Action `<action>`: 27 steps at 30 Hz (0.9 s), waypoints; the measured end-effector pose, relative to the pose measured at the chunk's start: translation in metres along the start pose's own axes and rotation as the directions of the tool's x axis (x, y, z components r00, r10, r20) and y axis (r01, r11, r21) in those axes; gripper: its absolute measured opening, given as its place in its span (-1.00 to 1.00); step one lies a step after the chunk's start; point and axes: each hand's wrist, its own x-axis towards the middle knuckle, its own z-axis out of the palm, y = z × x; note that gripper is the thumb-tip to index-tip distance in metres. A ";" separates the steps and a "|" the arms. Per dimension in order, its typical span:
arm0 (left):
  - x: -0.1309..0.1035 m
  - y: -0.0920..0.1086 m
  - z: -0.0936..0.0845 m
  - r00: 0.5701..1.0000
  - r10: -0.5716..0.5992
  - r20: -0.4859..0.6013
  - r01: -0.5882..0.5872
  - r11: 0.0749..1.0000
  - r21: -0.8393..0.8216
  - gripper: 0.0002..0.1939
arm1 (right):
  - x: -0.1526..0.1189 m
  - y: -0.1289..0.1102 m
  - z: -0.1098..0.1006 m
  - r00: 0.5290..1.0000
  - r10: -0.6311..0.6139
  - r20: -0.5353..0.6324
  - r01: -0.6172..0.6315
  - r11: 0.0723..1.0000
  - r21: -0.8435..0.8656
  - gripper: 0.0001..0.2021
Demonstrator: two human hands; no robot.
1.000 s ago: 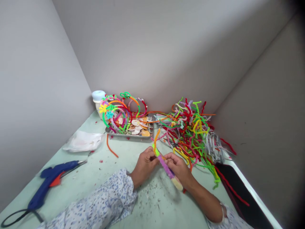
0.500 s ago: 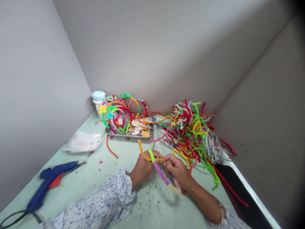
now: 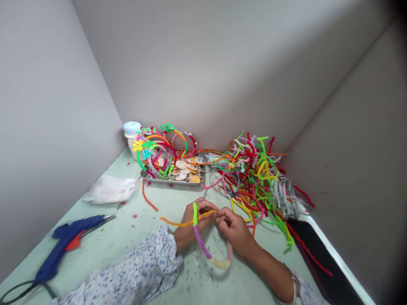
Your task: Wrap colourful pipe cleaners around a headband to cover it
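Between both hands hangs a curved headband (image 3: pixel 201 242) wrapped in bands of green, purple, cream and pink pipe cleaner. An orange pipe cleaner (image 3: pixel 182 223) runs across it, its loose end pointing left. My left hand (image 3: pixel 192 226) is closed behind the headband, fingers curled around its upper part, partly hidden. My right hand (image 3: pixel 234 230) pinches at the orange pipe cleaner's right end, fingertips close to the left hand's. Just what lies between the right fingertips is too small to see.
Finished headbands with flowers (image 3: pixel 159 157) stand in a metal tray (image 3: pixel 171 183) of shells. A tangle of pipe cleaners (image 3: pixel 254 169) lies right, with scissors (image 3: pixel 234 195) beside it. A blue glue gun (image 3: pixel 54 250), a white packet (image 3: pixel 111 189) and a lidded jar (image 3: pixel 131 135) are left.
The headband has swung left and its curve now faces me more openly. The orange pipe cleaner's loose end has dropped from pointing up to lying leftward over my left wrist.
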 end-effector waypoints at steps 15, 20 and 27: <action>0.001 0.001 0.004 0.993 -0.074 -0.095 0.072 0.997 -0.023 -0.69 | 0.009 0.007 -0.005 0.993 0.089 -0.079 -0.077 0.985 0.152 -0.87; 0.001 0.007 0.002 0.980 -0.079 -0.181 0.068 0.995 -0.068 -0.75 | 0.011 0.009 -0.004 0.982 0.127 -0.141 -0.103 0.981 0.166 -0.88; 0.010 -0.004 0.004 0.927 -0.314 -0.207 0.239 0.917 -0.320 -0.64 | 0.007 0.008 -0.002 0.987 0.070 -0.145 -0.061 0.996 0.060 -0.89</action>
